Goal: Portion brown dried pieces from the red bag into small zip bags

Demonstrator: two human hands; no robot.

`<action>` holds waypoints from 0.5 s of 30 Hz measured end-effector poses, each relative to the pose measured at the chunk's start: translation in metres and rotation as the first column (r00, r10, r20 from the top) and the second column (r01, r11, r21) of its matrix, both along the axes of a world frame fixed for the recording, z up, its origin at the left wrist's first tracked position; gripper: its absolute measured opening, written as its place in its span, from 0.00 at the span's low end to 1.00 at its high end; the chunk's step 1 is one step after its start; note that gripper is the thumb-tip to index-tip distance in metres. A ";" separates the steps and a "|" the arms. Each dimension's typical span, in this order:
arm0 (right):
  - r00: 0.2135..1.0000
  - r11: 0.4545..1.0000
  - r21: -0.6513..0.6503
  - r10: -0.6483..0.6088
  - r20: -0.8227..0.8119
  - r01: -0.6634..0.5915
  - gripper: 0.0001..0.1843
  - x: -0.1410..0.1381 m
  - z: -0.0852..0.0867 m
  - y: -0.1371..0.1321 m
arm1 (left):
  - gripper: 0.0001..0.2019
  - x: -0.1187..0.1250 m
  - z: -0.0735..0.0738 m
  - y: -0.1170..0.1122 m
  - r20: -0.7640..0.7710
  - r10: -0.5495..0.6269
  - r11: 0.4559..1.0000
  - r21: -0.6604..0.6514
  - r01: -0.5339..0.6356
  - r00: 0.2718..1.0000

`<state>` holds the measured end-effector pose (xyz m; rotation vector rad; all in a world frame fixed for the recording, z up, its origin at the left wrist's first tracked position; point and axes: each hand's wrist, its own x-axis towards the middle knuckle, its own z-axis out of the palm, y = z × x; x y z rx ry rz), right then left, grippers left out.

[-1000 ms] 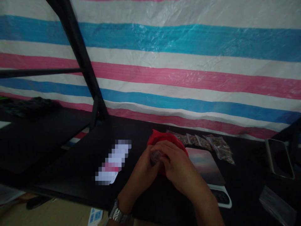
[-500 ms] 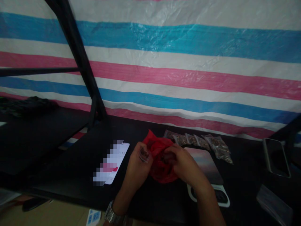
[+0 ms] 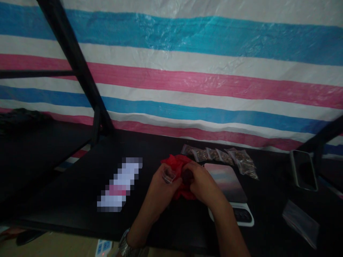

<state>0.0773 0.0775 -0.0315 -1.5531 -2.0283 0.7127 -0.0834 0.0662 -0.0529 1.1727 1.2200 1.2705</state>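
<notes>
Left hand (image 3: 160,188) farther right, clear bag (image 3: 168,175) between its fingers (image 3: 175,186)

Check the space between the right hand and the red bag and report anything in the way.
Nothing visible stands in the way: the right hand is right at the red bag. The left hand, with a small clear bag, is on the other side; the scale lies beside, not between.
</notes>
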 end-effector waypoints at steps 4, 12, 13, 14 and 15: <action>0.997 0.999 0.031 0.030 -0.071 -0.028 0.29 0.000 -0.003 0.001 | 0.13 0.006 -0.006 0.004 0.107 0.060 0.998 0.029 -0.063 0.993; 0.983 0.998 -0.061 0.000 -0.186 -0.012 0.30 0.006 -0.009 0.001 | 0.10 -0.007 -0.004 0.003 0.017 -0.025 0.995 0.102 0.023 1.000; 0.979 0.998 -0.066 -0.005 -0.201 -0.008 0.31 0.005 -0.011 0.002 | 0.10 -0.008 -0.003 0.003 0.004 -0.022 0.994 0.109 0.022 1.000; 0.975 0.997 -0.072 -0.010 -0.222 -0.006 0.31 0.005 -0.013 0.002 | 0.10 -0.010 -0.002 0.003 -0.003 -0.016 0.994 0.112 0.016 1.000; 0.969 0.997 -0.078 -0.016 -0.246 -0.004 0.31 0.005 -0.015 0.003 | 0.10 -0.012 -0.002 0.003 -0.007 -0.008 0.994 0.111 0.009 1.000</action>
